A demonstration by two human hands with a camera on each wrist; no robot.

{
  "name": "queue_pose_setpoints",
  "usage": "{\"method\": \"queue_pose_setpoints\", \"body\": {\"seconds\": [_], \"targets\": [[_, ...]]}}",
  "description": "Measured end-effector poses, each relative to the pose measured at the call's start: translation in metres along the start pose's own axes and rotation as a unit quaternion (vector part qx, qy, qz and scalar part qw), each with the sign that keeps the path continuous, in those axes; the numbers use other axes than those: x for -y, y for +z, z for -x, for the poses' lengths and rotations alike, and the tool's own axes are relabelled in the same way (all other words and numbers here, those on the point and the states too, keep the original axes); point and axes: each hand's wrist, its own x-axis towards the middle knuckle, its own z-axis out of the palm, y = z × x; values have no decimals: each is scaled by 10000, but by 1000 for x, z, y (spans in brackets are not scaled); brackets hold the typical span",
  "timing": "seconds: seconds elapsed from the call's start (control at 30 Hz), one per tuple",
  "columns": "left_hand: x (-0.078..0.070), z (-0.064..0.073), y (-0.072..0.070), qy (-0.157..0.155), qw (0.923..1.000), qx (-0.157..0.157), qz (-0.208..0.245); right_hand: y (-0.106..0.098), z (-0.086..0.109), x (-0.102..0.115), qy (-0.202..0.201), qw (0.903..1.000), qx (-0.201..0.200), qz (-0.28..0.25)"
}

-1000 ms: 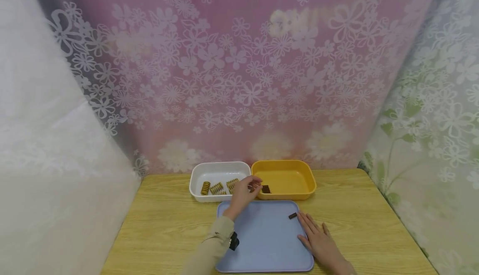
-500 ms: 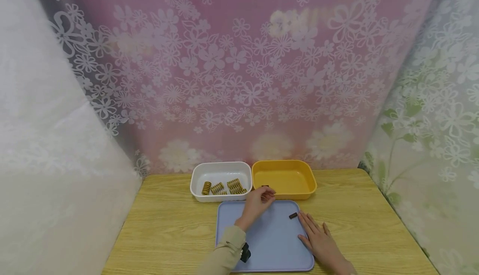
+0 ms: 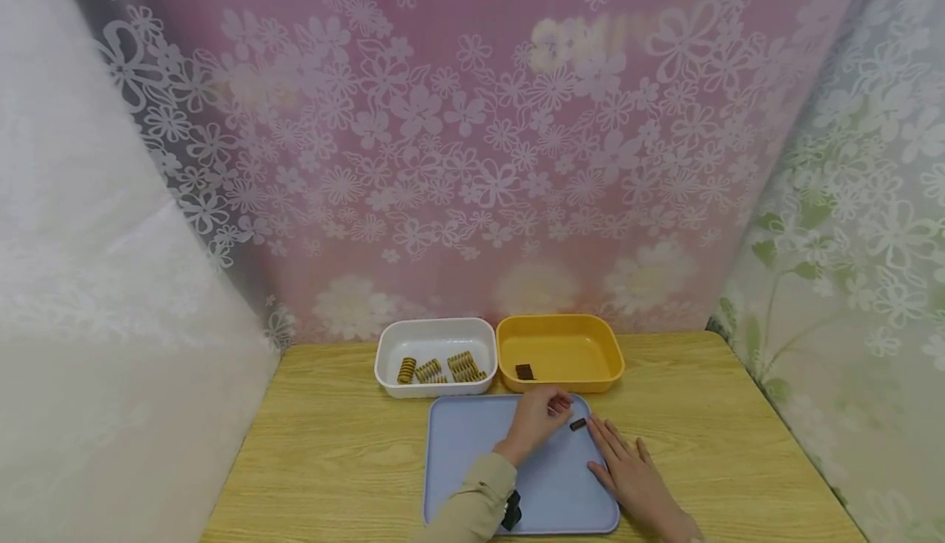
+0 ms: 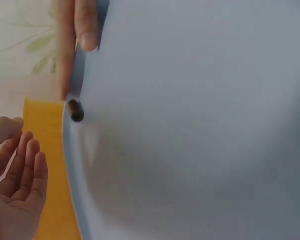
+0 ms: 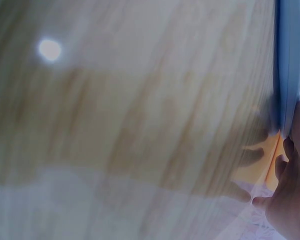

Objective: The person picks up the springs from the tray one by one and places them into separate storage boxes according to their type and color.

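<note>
A small dark brown spring [image 3: 578,425] lies at the far right corner of the blue tray [image 3: 472,461]. My left hand [image 3: 539,424] hovers above the tray just left of that spring, its fingers loosely bent. In the left wrist view, nothing shows between the fingers of the left hand [image 4: 20,180], and the coils of the spring [image 4: 75,111] are visible by the tray's rim. Along the tray's right edge rests my right hand [image 3: 631,477], fingers straight, with fingertips close to the spring. The right wrist view catches part of the right hand [image 5: 290,195] beside the tray's side.
Behind the tray stand two bins side by side. The white bin [image 3: 435,324] holds several yellow-striped springs [image 3: 463,367]; the yellow bin [image 3: 568,321] has dark brown pieces [image 3: 523,371] in its near left corner. All stand on a wood-grain table [image 3: 325,444], with flowered curtains around.
My left hand has moved right and toward me, from the gap between the bins to over the tray near the spring. The right hand has stayed in place.
</note>
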Motion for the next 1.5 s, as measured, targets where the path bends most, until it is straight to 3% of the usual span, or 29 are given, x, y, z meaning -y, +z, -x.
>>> {"method": "queue_pose_setpoints", "body": {"seconds": [0.17, 0.27, 0.43, 0.57, 0.9, 1.0, 1.2, 1.5], "targets": [[-9, 0, 16, -1, 9989, 144, -445, -1, 0, 0, -38, 10000, -40, 6], [-13, -1, 23, -152, 9977, 278, -596, 0, 0, -1, -49, 10000, -43, 4], [-7, -2, 36, -390, 9952, 400, -799, 2, 0, -4, -28, 10000, 56, -64], [0, -2, 40, -394, 9953, 380, -805, 3, 0, -4, -22, 9999, 111, -110], [6, -1, 29, -586, 9974, 316, -272, 3, 0, -2, -153, 9998, -111, -42], [2, -1, 22, -538, 9982, 238, -145, 2, 1, -1, -108, 9999, -68, -84], [-8, -4, 6, -161, 9998, 96, 120, 0, 1, -2, -19, 9999, 35, -98], [-13, -13, -15, -168, 9987, 29, 480, 1, 0, -1, 23, 9998, 150, -164]]}}
